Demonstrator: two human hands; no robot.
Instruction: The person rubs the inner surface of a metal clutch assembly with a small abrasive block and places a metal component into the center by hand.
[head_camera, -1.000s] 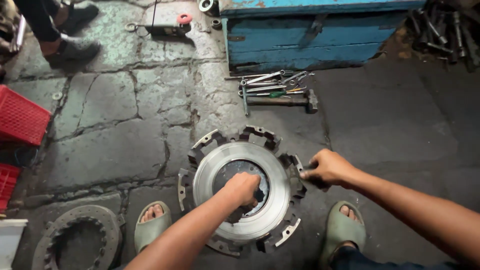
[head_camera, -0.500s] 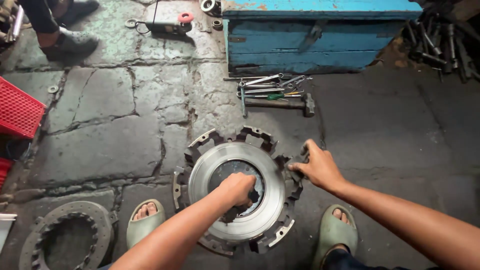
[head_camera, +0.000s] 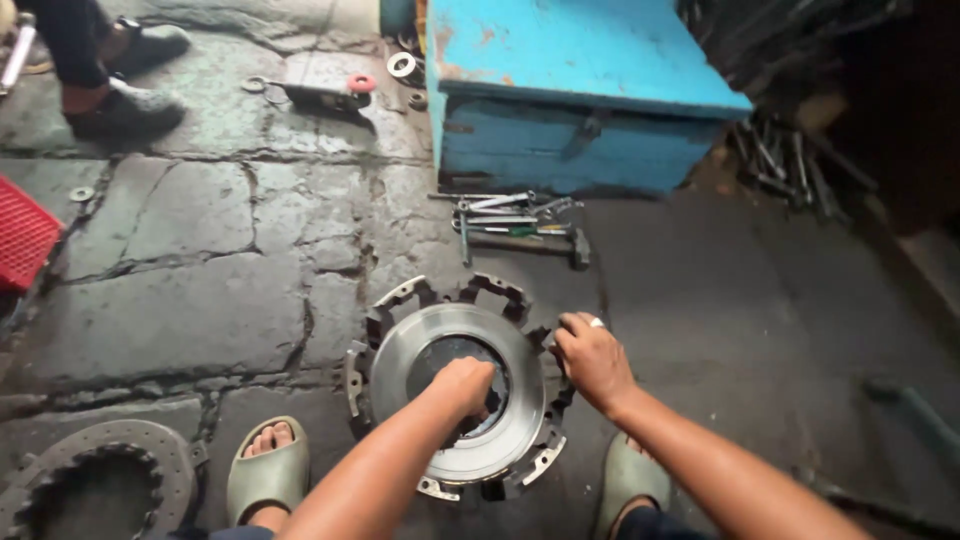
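A round metal clutch plate (head_camera: 455, 385) lies flat on the cracked stone floor (head_camera: 200, 260), between the person's two feet in pale green sandals (head_camera: 265, 470). It has a smooth shiny ring on top, a dark hole in the middle and a notched iron housing around the rim.

The left hand (head_camera: 468, 385) is curled closed, with the fingers hooked down into the middle hole against the inner edge of the ring. The right hand (head_camera: 592, 358) rests on the right rim of the plate, its fingers bent and gripping the notched housing there; a ring shows on one finger. Both forearms reach in from the bottom of the view.

Just beyond the plate, a bunch of spanners (head_camera: 505, 215) and a hammer (head_camera: 540, 245) lie on the floor in front of a blue wooden box (head_camera: 580, 110). To the right of the box there is a dark heap of metal rods and tools (head_camera: 790, 160). At the bottom left lies a second toothed ring (head_camera: 90, 480), flat on the floor. A red crate (head_camera: 25, 235) shows at the left edge. At the top left stand another person's dark shoes (head_camera: 125, 100), and near them lies a small tool with a red part (head_camera: 330, 92).
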